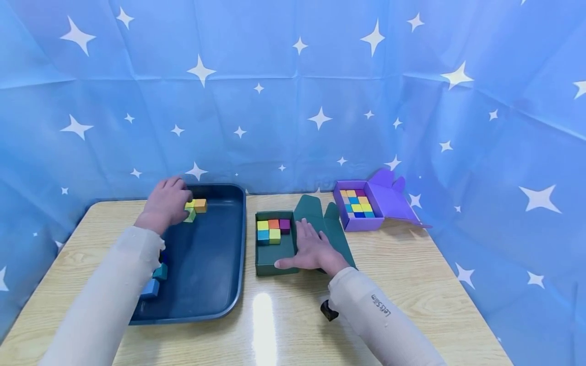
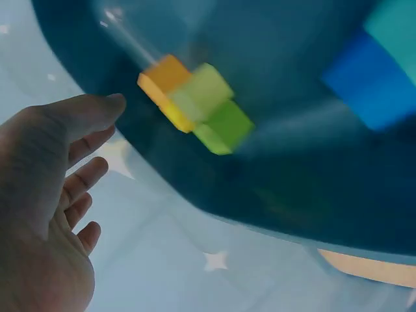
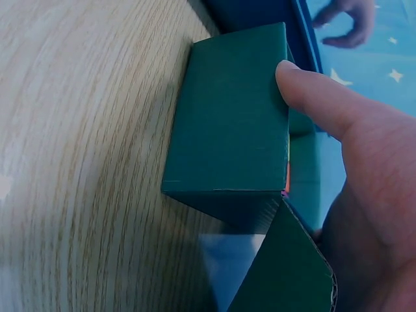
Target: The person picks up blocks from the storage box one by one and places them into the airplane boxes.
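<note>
My left hand hovers at the far left part of a dark blue tray. In the left wrist view its fingers are loosely bent and hold nothing. Beside it are an orange cube, a yellow cube and a green cube, which the hand does not touch in that view. My right hand rests at the open green box with fingers spread, its thumb on the rim of the front wall. Inside the box several coloured cubes, among them a purple cube, sit toward the back left.
An open purple box filled with cubes stands at the back right. Blue and teal cubes lie at the tray's near left, partly behind my left arm. The green box's lid folds out to the right. A starry blue curtain hangs behind the table.
</note>
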